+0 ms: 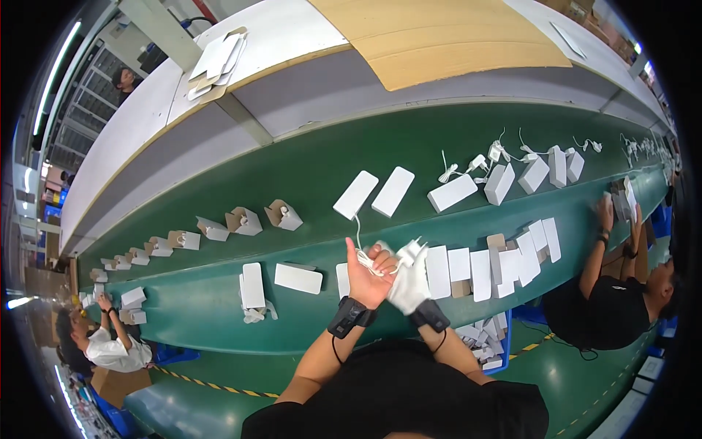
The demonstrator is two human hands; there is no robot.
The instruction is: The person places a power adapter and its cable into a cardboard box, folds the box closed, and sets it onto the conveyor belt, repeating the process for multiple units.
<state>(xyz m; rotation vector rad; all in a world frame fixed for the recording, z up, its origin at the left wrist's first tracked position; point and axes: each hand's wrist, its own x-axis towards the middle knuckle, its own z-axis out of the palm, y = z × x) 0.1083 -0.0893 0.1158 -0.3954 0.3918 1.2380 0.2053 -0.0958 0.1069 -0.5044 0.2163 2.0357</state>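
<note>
My bare left hand (371,276) is closed around a bundled white cable (369,262), its palm side turned up. From there the cable runs up to a white rectangular block (356,194) on the green surface. My right hand (409,285), in a white glove, meets the left one and grips a white power adapter (412,251) with prongs pointing up. Glove and adapter blend in colour, so the exact grip is hard to make out. Beyond the hands lies a second white block (393,192). A white carton (342,279) is partly covered by my left hand.
Open cartons (243,221) form a row at left. White boxes (480,274) line the near right, with adapters and cables (479,164) behind. A blue bin (504,344) of small boxes stands below the edge. Co-workers sit at right (614,307) and left (110,340).
</note>
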